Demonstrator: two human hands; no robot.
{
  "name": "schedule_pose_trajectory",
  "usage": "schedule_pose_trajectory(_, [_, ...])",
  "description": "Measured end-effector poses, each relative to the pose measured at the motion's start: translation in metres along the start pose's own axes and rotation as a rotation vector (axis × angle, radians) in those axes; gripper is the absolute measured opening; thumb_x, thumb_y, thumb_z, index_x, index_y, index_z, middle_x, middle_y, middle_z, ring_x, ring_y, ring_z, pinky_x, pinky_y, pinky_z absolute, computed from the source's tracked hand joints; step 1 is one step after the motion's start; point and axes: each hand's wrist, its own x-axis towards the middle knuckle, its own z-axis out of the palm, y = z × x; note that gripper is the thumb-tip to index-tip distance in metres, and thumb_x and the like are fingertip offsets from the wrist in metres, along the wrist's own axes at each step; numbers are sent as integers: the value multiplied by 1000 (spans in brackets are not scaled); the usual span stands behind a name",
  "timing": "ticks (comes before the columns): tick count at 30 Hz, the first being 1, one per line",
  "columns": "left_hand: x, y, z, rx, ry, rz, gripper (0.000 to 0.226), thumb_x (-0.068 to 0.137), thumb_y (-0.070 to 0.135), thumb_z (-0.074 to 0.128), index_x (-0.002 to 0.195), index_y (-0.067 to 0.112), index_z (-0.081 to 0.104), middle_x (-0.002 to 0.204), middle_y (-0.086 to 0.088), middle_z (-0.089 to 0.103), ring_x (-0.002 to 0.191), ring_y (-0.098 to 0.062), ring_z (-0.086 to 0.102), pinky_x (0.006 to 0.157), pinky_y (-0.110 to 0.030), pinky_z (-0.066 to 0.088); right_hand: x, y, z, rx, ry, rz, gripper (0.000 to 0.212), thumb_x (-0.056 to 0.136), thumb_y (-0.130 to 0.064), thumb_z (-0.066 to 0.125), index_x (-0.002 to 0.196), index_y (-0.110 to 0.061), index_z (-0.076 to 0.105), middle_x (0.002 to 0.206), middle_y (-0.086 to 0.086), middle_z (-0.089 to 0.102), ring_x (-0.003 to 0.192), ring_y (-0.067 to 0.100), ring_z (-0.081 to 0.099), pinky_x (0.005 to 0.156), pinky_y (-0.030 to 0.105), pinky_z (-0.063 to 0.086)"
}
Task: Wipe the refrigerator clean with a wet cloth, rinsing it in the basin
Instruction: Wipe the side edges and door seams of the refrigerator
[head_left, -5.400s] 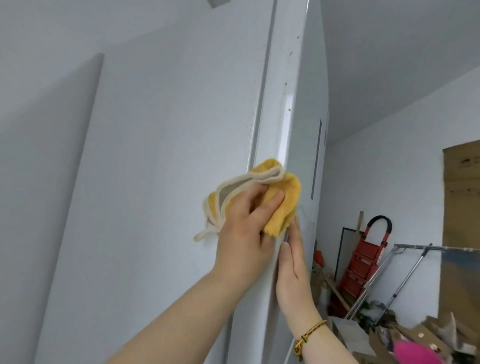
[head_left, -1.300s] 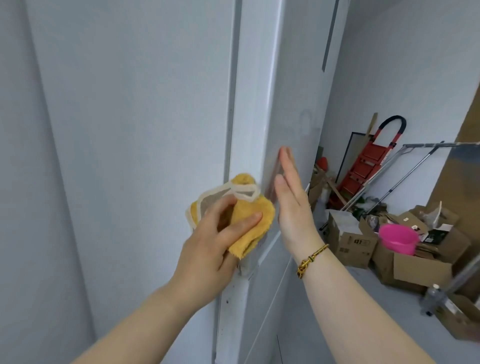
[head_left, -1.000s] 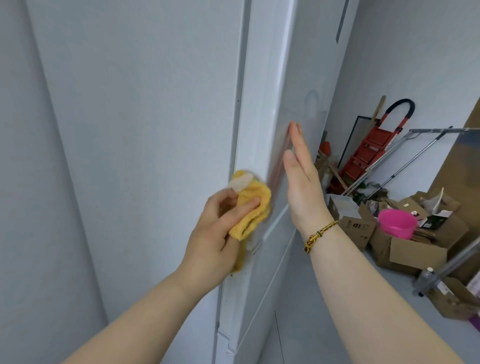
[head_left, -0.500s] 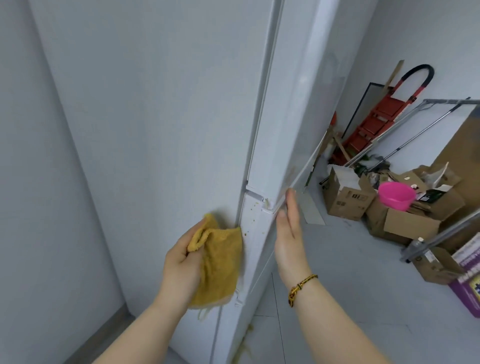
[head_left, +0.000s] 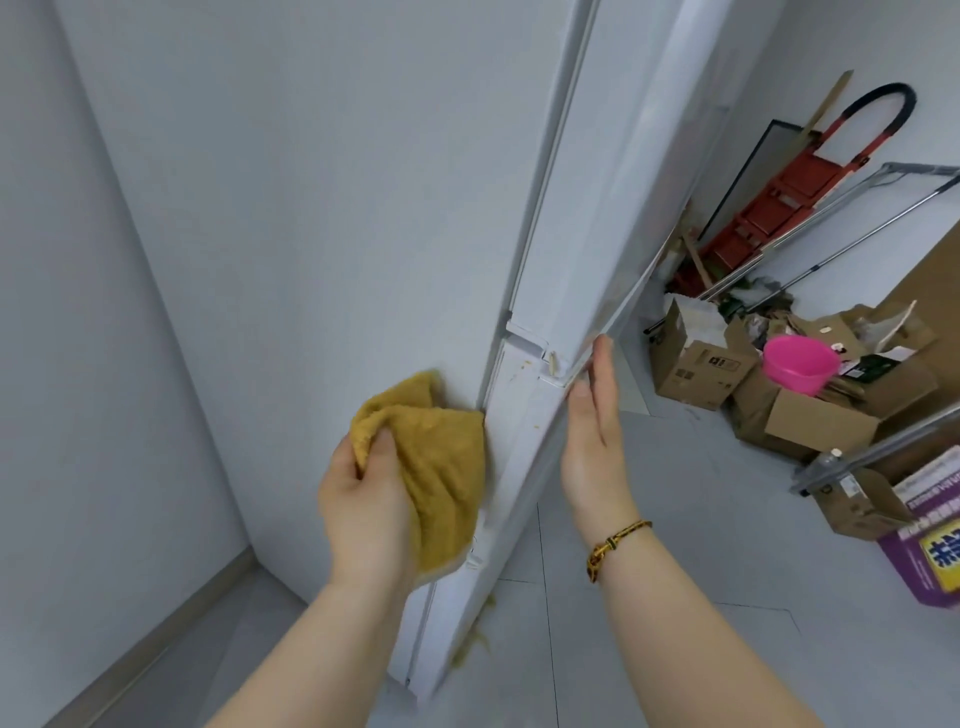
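The tall white refrigerator (head_left: 322, 218) fills the left and middle of the head view, seen along its side panel and front corner. My left hand (head_left: 366, 506) grips a bunched yellow cloth (head_left: 434, 460) and holds it against the side panel, just left of the lower door's edge. My right hand (head_left: 592, 431) is flat with straight fingers, its fingertips touching the door corner near the gap between upper and lower doors (head_left: 540, 358). Small brown specks dot the door edge there. A pink basin (head_left: 800, 364) sits on cardboard boxes at the right.
Cardboard boxes (head_left: 696, 358) crowd the right side, with a red step ladder (head_left: 779, 192) and metal poles leaning on the wall behind them. A purple box (head_left: 930, 540) stands at the right edge. Yellowish spill marks (head_left: 475, 642) lie on the grey floor by the fridge base. A wall closes the left.
Both hands have slid down the fridge's front corner from the upper door to the gap above the lower door. The cloth has shifted from the door edge onto the side panel.
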Motion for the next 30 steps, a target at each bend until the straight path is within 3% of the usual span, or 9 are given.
schedule_pose_trajectory(4, [2,12,-4,-238,6,3,22,95,23,42,85,34,57,86,14,62,75,3,63,68,-19,53,0,4,4,-3,11,-13,47,101,-12,23,145,-23,11,140,-24,12,133,-9,9,100,-4,8])
schedule_pose_trajectory(7, [-6,5,16,-131,-193,111,15,87,24,56,79,35,62,84,19,66,87,0,62,81,-22,50,0,3,5,-14,9,-11,46,101,-15,22,145,-24,11,140,-24,12,132,-11,9,98,-7,8])
schedule_pose_trajectory(9, [-12,-7,27,3,-370,228,16,75,28,56,71,40,66,73,25,67,78,8,61,74,-10,47,0,3,3,-8,-4,-14,46,101,-15,23,145,-24,11,142,-23,12,133,-10,9,103,-2,9])
schedule_pose_trajectory(11, [-15,-16,30,152,-558,401,22,74,34,56,87,51,62,94,31,63,93,15,56,82,-3,42,0,4,0,-4,-18,-18,46,101,-16,24,144,-25,10,143,-23,11,137,-6,8,112,11,8])
schedule_pose_trajectory(14, [-7,-41,14,326,-675,539,40,79,29,46,119,35,46,125,23,43,118,22,35,95,2,26,-1,3,-2,-14,-31,-22,44,101,-16,25,137,-35,7,141,-25,11,137,-6,8,112,11,8])
schedule_pose_trajectory(19, [-5,-80,-20,589,-630,361,50,83,-3,46,117,34,40,118,29,37,123,-6,41,92,8,21,-3,2,4,-22,-23,-20,46,101,-16,21,142,-30,6,146,-22,8,135,-8,7,106,2,9])
schedule_pose_trajectory(21, [-4,-70,-11,539,-583,376,60,81,-17,45,110,34,46,111,29,42,114,4,47,87,8,26,-4,2,6,-13,-14,-28,44,101,-17,20,139,-34,5,153,-16,5,138,-4,5,113,12,6])
schedule_pose_trajectory(25, [-2,-20,23,317,-608,404,55,81,-14,51,93,39,57,106,28,52,95,30,45,82,4,36,-4,0,9,29,-10,-42,39,101,-16,21,123,-46,8,154,-12,5,141,-1,6,119,28,7])
schedule_pose_trajectory(30, [3,-32,27,377,-587,675,44,80,2,53,102,39,66,115,18,57,110,19,44,91,-5,39,-3,1,10,71,-14,-44,34,100,-27,26,116,-55,17,154,-15,6,141,0,8,119,34,11])
